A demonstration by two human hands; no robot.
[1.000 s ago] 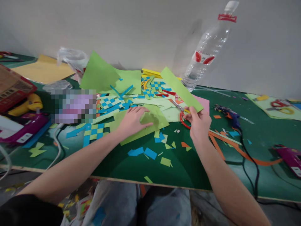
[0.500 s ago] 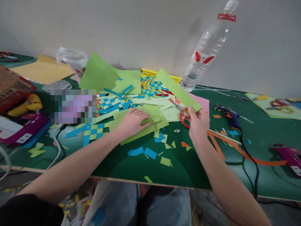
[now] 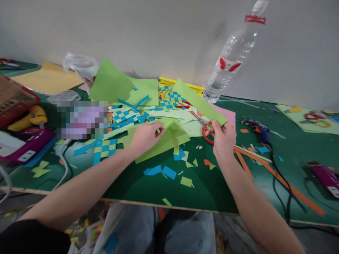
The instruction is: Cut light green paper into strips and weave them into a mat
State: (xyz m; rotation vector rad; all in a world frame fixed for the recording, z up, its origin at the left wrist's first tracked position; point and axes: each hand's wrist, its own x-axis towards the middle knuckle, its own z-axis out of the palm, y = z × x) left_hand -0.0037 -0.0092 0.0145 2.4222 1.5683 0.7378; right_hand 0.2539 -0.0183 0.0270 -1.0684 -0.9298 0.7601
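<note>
1. Gently pinch the green paper strip [image 3: 201,102] in the right hand [image 3: 224,139]; held near its lower right end between thumb and fingers, slanting up and leftward over the cluttered tabletop [image 3: 209,192].
2. Mind the red-handled scissors [image 3: 203,131] just beside those fingers, with blades pointing up and left next to the strip; cannot tell whether gripped too or merely lying there; best to hold paper and fingertips off the blades.
3. Work lightly with the left hand [image 3: 147,138], curled to a narrow ring over the green paper sheet [image 3: 162,146], beside a raised fold [image 3: 172,127]; cannot tell whether actually pinching paper.
4. Handle the sheet by its edges; likely to crease under a tight squeeze.
5. Avoid dragging paper across the blue offcuts [image 3: 169,172] near the front; probably prone to catch underneath.
</note>
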